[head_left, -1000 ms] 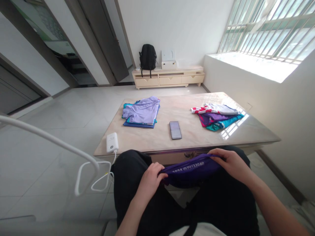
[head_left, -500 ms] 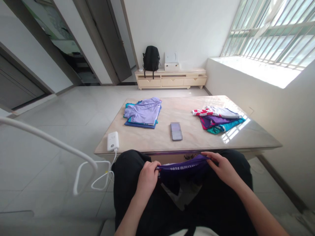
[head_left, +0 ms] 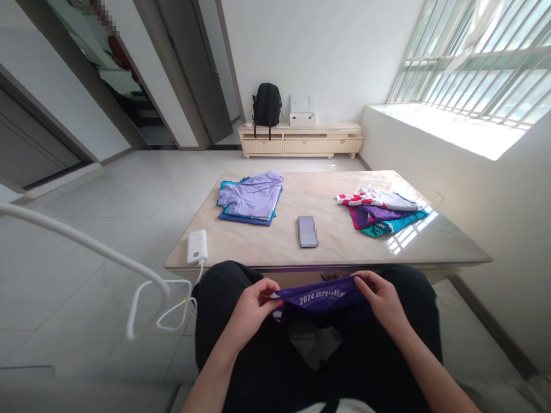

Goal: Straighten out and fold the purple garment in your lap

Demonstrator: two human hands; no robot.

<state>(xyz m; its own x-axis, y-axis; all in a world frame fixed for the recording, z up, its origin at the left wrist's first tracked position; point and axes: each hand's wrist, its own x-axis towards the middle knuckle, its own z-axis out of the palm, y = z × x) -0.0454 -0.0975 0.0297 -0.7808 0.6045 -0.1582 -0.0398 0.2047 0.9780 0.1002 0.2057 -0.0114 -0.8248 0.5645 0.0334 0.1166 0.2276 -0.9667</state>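
Head view: purple garment [head_left: 321,299] stretched left-right, print upright, pinched by left hand [head_left: 252,307] & right hand [head_left: 381,298]

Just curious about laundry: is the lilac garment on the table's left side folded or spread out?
Folded: the lilac garment lies as a compact flat rectangle atop a small stack of blue and teal clothes.

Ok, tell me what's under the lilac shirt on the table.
Under the lilac shirt lie a teal garment and a blue garment, only their edges showing. Anything else in that stack is covered.
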